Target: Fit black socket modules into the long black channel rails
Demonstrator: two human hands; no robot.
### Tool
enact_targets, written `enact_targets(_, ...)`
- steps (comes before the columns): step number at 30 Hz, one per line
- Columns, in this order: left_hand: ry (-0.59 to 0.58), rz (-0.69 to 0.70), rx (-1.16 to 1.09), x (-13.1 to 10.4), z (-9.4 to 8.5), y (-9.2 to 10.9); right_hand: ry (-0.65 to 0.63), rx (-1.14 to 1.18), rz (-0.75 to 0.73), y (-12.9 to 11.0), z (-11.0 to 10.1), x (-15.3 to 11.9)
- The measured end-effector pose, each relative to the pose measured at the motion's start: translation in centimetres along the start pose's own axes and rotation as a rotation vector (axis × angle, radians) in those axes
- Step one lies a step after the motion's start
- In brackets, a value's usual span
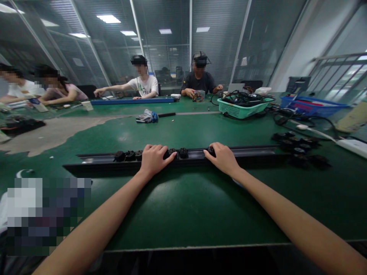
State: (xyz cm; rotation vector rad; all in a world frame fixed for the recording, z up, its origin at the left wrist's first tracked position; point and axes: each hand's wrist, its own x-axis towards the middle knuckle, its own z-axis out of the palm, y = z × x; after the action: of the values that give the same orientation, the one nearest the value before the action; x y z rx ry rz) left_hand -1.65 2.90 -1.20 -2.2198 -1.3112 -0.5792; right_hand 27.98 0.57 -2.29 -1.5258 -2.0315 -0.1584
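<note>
A long black channel-shaped rail (252, 152) lies across the green table in front of me. Several small black modules sit in its groove, among them one module (183, 152) between my hands and others to the left. My left hand (155, 158) is closed over the rail, its fingers on the far side and its thumb beside a module. Part of the row is hidden under that hand. Farther right, my right hand (223, 157) grips another black module (211, 151) between thumb and fingers, at the rail's groove.
Loose black modules (301, 147) are heaped at the rail's right end. Beyond stand a green basket (241, 109) of cables and a blue basket (315, 107). A grey-blue glove (147, 116) lies mid-table. A white power strip (354, 146) is at right. Several people sit across the table.
</note>
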Motion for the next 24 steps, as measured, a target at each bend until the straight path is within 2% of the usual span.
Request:
enact_targets(9, 0.004, -0.009, -0.029, 0.09, -0.24, 0.12, -0.013, 0.077, 0.117, 0.09, -0.11, 0.11)
enact_targets(24, 0.013, 0.01, 0.001, 0.08, -0.17, 0.08, -0.036, 0.157, 0.183, 0.91, -0.95, 0.12)
